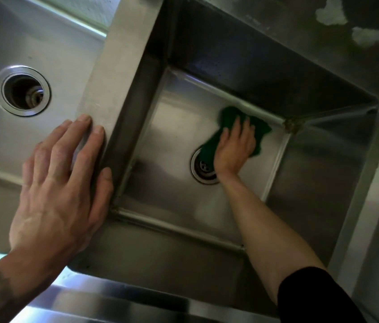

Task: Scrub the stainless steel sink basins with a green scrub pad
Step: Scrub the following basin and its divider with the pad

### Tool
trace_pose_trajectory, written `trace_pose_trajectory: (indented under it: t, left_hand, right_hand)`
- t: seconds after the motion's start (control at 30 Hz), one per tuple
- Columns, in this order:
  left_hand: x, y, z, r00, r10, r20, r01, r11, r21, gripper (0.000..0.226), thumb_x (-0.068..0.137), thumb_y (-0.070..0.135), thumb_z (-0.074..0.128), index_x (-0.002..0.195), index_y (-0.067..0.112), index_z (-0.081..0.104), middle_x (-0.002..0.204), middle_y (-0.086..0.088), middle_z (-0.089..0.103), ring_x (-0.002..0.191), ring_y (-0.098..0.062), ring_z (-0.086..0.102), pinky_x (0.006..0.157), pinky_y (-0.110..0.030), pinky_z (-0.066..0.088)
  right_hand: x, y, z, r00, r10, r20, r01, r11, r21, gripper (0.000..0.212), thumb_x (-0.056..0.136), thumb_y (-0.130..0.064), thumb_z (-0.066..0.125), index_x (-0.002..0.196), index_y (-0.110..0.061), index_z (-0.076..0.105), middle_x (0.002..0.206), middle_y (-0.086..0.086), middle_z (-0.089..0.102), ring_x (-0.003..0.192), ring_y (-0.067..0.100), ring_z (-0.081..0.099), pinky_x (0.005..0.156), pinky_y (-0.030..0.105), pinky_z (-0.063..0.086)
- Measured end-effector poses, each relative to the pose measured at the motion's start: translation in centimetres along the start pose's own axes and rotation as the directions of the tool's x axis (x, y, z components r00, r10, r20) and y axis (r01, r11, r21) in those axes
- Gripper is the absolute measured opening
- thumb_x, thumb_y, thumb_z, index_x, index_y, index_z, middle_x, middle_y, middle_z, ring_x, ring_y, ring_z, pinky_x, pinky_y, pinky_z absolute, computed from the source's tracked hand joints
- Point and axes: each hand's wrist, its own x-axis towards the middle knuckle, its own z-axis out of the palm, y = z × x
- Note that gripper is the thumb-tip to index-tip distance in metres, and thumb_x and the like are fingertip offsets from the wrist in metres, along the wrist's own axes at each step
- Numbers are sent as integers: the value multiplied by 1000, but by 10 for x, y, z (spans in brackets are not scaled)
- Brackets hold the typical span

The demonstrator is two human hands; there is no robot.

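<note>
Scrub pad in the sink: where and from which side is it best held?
Probably from straight above, flat palm on its middle, as the right hand does: the scrub pad is thin and lies flat on the basin floor. To lift, pinch its free far edge.

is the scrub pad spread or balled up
Spread: the green scrub pad lies on the basin floor under the right hand, its edges showing past it.
</note>
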Motion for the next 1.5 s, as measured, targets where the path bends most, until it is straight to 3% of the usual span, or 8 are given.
trace_pose_trajectory:
  t: [0.13,0.23,0.4,0.5,0.9,1.17,1.4,1.5]
  left_hand:
    - [-1,-2,2,1000,-6,4,6,1000,-19,57,108,27,47,160,4,43,167,-21,38,151,-48,39,116,-65,35]
    - [-1,-5,5,1000,-11,-4,11,999,-38,57,108,29,46,161,7,42,168,-19,36,150,-48,40,119,-66,36]
    - [-1,-5,3,1000,-1,3,1,1000,-29,58,108,30,45,161,7,40,168,-20,36,149,-49,40,117,-66,36]
    - [0,-1,0,1000,-3,-5,3,1000,-12,58,108,28,46,161,6,41,168,-20,37,149,-48,40,116,-63,34]
    - [-1,-3,3,999,10,-30,-10,1000,-16,58,108,28,49,161,7,41,167,-20,37,149,-47,40,118,-58,31]
    - [-1,-2,2,1000,9,-28,-9,1000,-27,56,108,26,49,159,3,43,166,-23,38,147,-48,41,113,-64,35]
    - [-2,-3,2,1000,12,-24,-13,1000,-18,56,108,24,50,159,2,43,165,-24,39,145,-49,41,112,-64,34]
    - [-1,-3,2,1000,18,-23,-18,1000,1,55,109,26,48,159,3,42,166,-23,38,143,-48,42,113,-62,34]
  right_hand:
    - [-13,-26,18,868,-487,100,483,873,66,47,106,-19,53,152,-11,50,161,16,42,152,36,35,126,55,24]
    - [-8,12,6,763,-630,147,628,775,65,48,105,-13,58,152,-9,51,160,17,44,150,39,38,122,59,31]
    - [-15,81,-22,987,-155,43,152,987,53,44,108,-10,51,151,-3,49,161,20,41,151,39,35,126,53,27]
    - [-34,64,-20,994,109,-27,-105,987,119,42,109,-10,46,150,-2,50,160,22,42,151,38,36,126,51,25]
    - [-92,54,-10,844,-455,284,472,882,11,59,96,-4,63,152,-6,47,158,20,44,150,37,37,125,55,28]
    - [-104,-21,-10,952,74,297,-152,956,251,43,107,-6,50,150,-3,50,153,16,51,141,31,48,124,37,30]
    - [-108,6,-12,953,-13,302,-62,969,238,45,111,-36,40,155,-26,44,161,-5,33,144,7,27,121,22,23]
    - [-109,-11,-4,950,68,305,-121,980,159,46,110,-18,43,156,-13,41,161,12,35,143,26,35,123,41,31]
